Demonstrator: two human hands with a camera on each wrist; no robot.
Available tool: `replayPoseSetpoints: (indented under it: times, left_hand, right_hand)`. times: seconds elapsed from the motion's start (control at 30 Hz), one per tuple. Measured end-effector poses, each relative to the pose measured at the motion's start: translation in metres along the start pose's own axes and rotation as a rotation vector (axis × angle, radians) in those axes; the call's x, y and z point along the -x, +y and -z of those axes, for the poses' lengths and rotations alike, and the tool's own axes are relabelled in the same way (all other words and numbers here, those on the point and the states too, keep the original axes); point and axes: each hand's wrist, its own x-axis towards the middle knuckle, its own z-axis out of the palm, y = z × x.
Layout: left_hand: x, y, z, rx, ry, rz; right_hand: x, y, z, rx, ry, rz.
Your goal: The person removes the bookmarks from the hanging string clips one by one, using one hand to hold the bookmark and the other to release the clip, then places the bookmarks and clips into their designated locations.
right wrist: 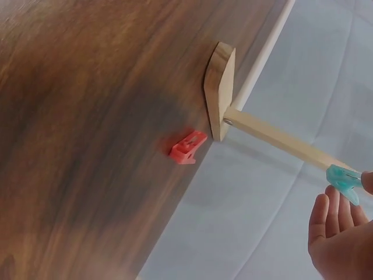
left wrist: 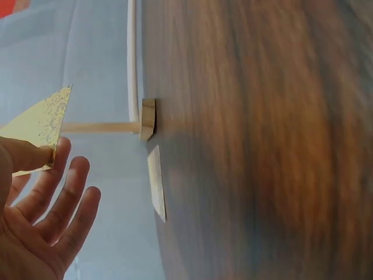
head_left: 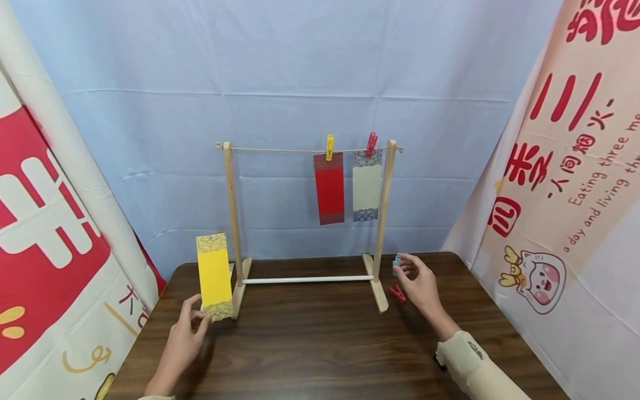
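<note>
Between thumb and fingers, my left hand pinches the lower edge of a yellow card with patterned ends, held upright left of the wooden rack. My right hand pinches a teal clothespin to the right of the rack, above the table. Below it a red clothespin lies on the table. On the rack's string hang a red card, under a yellow clothespin, and a white card with blue patterned ends, under another red clothespin.
The wooden rack stands at the back of the dark wooden table, a white rod joining its feet. Another card lies flat by its left foot. Blue cloth hangs behind, printed banners at both sides.
</note>
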Motion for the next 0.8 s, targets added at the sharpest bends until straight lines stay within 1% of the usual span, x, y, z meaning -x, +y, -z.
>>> replayPoseSetpoints:
  times: [0.33,0.63,0.8]
  left_hand:
    - [0.001,-0.010,0.010,-0.034,0.016,0.021]
    - [0.000,-0.018,0.015,-0.052,0.000,0.071]
    - [0.001,-0.023,0.019,-0.055,-0.041,0.111]
  right_hand:
    - [-0.002,0.007,0.005,0.051,-0.023,-0.013]
    - [-0.002,0.010,0.009,0.099,-0.067,-0.071]
    - [-0.002,0.011,0.010,0.117,-0.105,-0.095]
